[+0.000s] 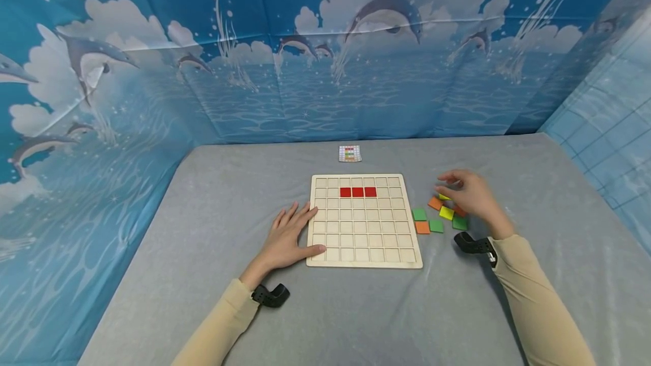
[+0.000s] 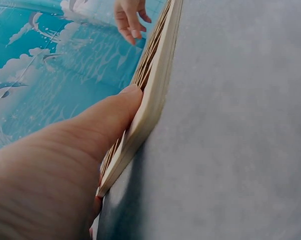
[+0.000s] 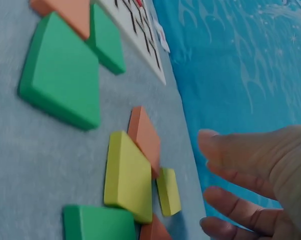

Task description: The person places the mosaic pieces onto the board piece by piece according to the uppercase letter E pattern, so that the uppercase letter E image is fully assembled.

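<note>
A wooden grid board (image 1: 365, 225) lies on the table with three red square tiles (image 1: 358, 192) side by side in its second row from the far edge. My left hand (image 1: 287, 242) rests on the board's left edge, fingers spread; in the left wrist view the thumb (image 2: 115, 110) lies over the rim. To the right of the board, my right hand (image 1: 470, 194) hovers above a loose group of tiles, thumb and fingers apart with nothing between them. Among these are a yellow tile (image 3: 128, 177), a green tile (image 3: 60, 75) and an orange tile (image 3: 145, 140).
Behind the board lies a small card (image 1: 350, 153) with a coloured grid pattern. Grey cloth (image 1: 229, 185) covers the table. A blue dolphin-print curtain (image 1: 305, 100) hangs along the back and left side. Both wrists wear black bands (image 1: 270, 296).
</note>
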{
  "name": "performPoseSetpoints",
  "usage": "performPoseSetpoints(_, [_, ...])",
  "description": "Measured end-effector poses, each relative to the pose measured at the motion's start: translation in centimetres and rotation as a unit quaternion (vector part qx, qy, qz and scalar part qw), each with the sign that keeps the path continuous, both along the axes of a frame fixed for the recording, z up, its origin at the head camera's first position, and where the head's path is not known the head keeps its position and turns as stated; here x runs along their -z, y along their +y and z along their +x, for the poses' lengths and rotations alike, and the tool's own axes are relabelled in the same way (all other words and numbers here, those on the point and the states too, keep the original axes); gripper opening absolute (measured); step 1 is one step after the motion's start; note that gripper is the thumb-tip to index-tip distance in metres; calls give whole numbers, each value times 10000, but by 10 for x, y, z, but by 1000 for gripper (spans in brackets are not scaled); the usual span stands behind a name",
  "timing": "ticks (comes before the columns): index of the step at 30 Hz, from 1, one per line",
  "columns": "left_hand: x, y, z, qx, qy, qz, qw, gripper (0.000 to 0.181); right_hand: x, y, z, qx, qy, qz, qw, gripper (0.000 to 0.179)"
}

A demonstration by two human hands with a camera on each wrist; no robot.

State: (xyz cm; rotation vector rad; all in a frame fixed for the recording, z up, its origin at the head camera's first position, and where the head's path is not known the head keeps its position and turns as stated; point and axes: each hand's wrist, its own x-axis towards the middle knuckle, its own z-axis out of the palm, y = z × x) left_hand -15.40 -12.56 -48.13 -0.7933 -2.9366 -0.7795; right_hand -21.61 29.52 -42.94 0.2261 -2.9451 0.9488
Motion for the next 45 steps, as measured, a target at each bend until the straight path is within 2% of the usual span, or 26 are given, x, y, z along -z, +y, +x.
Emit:
performPoseSetpoints(15, [-1, -1, -1, -2, -44, -54, 10000, 88, 7, 8, -5, -450, -448, 410, 9971, 33])
performPoseSetpoints(33, [-3, 0, 1, -6, -118, -95, 9999, 87, 9, 13, -2, -269, -575, 553, 9965, 29])
performPoseSetpoints(45, [-3, 0, 2, 3, -96, 6, 10000, 87, 6, 10, -1, -61, -595, 407, 9974, 19])
